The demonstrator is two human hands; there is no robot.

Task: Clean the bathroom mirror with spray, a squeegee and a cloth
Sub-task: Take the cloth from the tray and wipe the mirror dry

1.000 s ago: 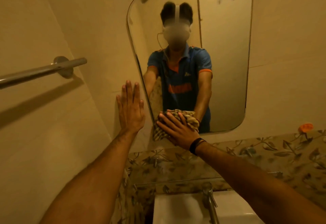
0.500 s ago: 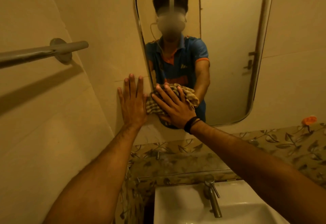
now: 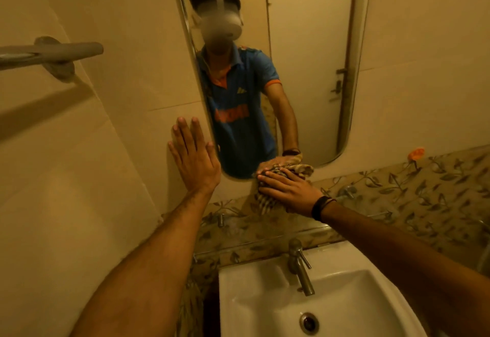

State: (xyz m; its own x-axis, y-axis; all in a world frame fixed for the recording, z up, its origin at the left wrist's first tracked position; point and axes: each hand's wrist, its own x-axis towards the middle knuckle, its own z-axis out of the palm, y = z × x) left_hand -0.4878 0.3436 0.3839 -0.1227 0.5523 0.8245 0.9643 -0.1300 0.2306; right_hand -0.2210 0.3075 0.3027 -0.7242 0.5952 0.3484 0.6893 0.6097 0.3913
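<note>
Mirror: on the wall straight ahead at 12 o'clock, above the sink; its top edge runs out of frame.
Cloth: striped, bunched at the mirror's bottom rim, hanging partly onto the wall below.
Right hand: my fingers are flat and spread, pressing the cloth against the lower edge, not curled round it.
Left hand: palm flat on the wall at 9 o'clock of the mirror, fingers straight, bracing me, holding nothing.
Stage: I judge I'm on the cloth wipe, down at the bottom rim, so likely late in the job.
Left to do: can't say; the dim light hides streaks or wet patches.
Out of sight: no spray, no squeegee anywhere in view.
</note>
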